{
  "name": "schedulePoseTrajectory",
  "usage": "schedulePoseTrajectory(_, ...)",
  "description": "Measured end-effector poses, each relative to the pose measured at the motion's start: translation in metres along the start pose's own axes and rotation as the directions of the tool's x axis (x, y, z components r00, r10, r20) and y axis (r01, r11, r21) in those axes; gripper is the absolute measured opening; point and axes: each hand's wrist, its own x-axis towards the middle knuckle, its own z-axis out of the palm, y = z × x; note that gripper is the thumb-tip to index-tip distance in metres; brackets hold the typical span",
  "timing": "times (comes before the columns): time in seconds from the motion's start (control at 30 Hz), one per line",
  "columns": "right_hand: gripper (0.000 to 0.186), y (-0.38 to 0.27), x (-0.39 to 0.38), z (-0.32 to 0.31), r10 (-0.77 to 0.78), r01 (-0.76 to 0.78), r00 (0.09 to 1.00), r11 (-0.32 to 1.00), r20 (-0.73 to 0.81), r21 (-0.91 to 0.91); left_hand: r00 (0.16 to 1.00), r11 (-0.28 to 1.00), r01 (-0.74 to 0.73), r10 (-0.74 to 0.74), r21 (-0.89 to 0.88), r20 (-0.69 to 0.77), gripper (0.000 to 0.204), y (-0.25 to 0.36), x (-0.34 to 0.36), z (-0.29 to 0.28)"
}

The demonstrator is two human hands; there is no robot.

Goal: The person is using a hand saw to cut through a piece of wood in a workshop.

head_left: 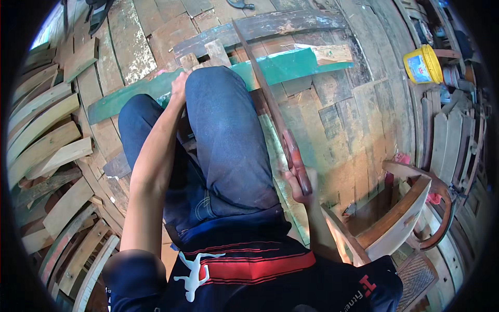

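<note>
In my right hand [300, 183] is the brown wooden handle of a hand saw [266, 93]. The long, narrowing blade points away from me and crosses a green-painted plank [288, 66] to the right of my knee. That plank lies crosswise in front of me, with bare wood at its right end. My left hand [179, 86] is closed at the plank, left of the saw; my knee partly hides its fingers. Small wood blocks [215, 52] sit just beyond the plank near this hand. A dark, weathered plank [260, 31] lies farther off.
Curved wooden pieces [47, 138] are stacked along the left. At the right are a yellow bucket [423, 65], upright boards [451, 138] and a wooden box-like carrier [395, 213] with a curved handle. A hammer [240, 4] lies on the plank floor [332, 140] at the far edge.
</note>
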Motion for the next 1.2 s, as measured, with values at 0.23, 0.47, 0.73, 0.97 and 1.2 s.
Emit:
schedulePoseTrajectory(0.23, 0.027, 0.031, 0.116, 0.022, -0.108, 0.118, 0.979, 0.992, -0.172, 0.051, 0.998, 0.998, -0.06, 0.06, -0.029, 0.019, 0.033, 0.015, 0.011, 0.011)
schedulePoseTrajectory(0.47, 0.035, -0.03, -0.014, -0.005, 0.002, -0.003, 1.0, 0.998, -0.025, -0.062, 0.994, 0.999, 0.033, -0.037, 0.04, 0.104, 0.033, 0.013, -0.001, -0.007)
schedulePoseTrajectory(0.73, 0.024, 0.024, 0.113, 0.022, -0.211, 0.223, 0.961, 0.974, -0.178, 0.049, 0.996, 0.996, -0.074, 0.077, -0.055, 0.047, 0.034, 0.01, 0.007, 0.017)
schedulePoseTrajectory(0.97, 0.016, 0.007, -0.009, 0.002, -0.007, 0.002, 0.999, 0.996, -0.051, -0.09, 0.992, 0.999, 0.037, -0.037, 0.006, 0.119, 0.032, 0.014, 0.003, -0.012)
schedulePoseTrajectory(1.2, 0.025, 0.013, 0.134, 0.031, -0.154, 0.162, 0.978, 0.986, -0.137, 0.048, 0.997, 0.998, -0.063, 0.062, 0.006, 0.049, 0.032, 0.008, 0.003, 0.006)
